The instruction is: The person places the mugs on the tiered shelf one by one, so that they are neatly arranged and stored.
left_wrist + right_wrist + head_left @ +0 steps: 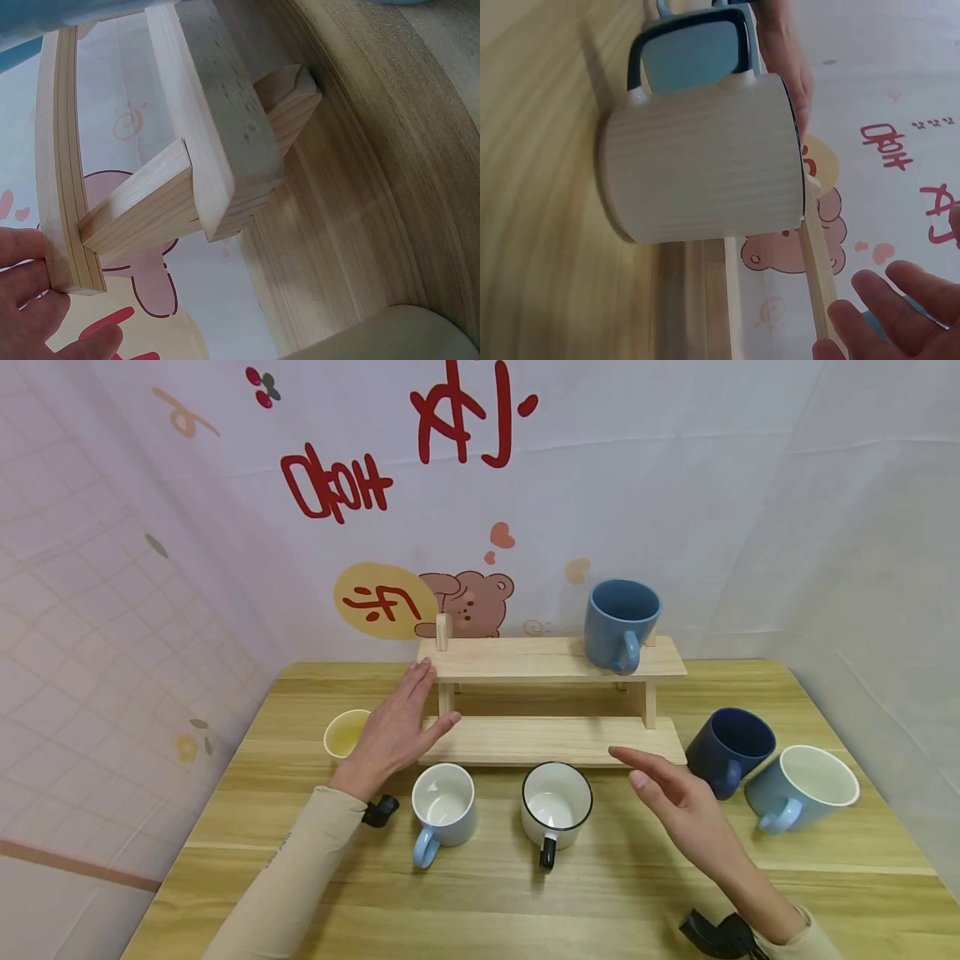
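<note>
A two-tier wooden shelf (517, 660) stands at the back of the table. My left hand (393, 722) touches the left end of its upper board with outstretched fingertips, which the left wrist view shows against the board's end (71, 262). Over the table, in front of the shelf's right part, my right hand (690, 810) hovers with relaxed fingers and holds nothing. A blue mug (606, 631) sits on the upper tier at the right. In front of the shelf are a light blue mug (450, 828) and a white mug with a black rim and handle (557, 810).
A navy mug (712, 752) and another light blue mug (787, 793) stand close together right of the shelf. Behind my left wrist is a partly hidden yellow cup (341, 735). A printed white cloth (712, 510) hangs behind the wooden table (480, 910).
</note>
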Motion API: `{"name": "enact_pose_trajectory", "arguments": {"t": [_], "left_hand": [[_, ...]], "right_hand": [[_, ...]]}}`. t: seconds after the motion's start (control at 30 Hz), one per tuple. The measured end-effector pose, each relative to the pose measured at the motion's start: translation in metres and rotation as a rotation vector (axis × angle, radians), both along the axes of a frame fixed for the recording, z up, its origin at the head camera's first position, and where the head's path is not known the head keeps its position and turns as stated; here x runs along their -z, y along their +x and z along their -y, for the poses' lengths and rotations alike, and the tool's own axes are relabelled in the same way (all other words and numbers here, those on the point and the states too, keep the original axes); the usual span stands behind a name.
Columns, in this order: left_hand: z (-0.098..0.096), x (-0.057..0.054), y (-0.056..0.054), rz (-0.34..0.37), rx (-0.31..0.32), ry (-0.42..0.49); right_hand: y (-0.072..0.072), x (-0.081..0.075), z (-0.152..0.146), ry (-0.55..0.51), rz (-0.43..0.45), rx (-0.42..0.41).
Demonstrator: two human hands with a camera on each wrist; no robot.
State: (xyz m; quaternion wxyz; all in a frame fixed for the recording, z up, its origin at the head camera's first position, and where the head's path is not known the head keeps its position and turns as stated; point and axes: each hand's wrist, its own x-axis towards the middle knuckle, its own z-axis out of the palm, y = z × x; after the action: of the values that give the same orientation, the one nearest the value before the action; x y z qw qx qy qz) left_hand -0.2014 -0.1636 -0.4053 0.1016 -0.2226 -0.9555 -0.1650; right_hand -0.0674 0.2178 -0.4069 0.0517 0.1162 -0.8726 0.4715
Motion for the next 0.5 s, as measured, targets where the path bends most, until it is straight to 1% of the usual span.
{"name": "enact_pose_trajectory", "arguments": {"t": [0.2,0.37,0.5], "left_hand": [[-0.001,-0.001,0.0,0.0,0.0,0.002],[-0.001,-0.001,0.0,0.0,-0.003,0.0],[-0.001,-0.001,0.0,0.006,-0.007,-0.003]], "right_hand": [[0.014,-0.004,0.001,0.028,0.027,-0.048],[0.024,-0.005,0.001,0.016,0.051,-0.102],[0.029,-0.002,0.0,0.005,0.043,-0.157]]}}
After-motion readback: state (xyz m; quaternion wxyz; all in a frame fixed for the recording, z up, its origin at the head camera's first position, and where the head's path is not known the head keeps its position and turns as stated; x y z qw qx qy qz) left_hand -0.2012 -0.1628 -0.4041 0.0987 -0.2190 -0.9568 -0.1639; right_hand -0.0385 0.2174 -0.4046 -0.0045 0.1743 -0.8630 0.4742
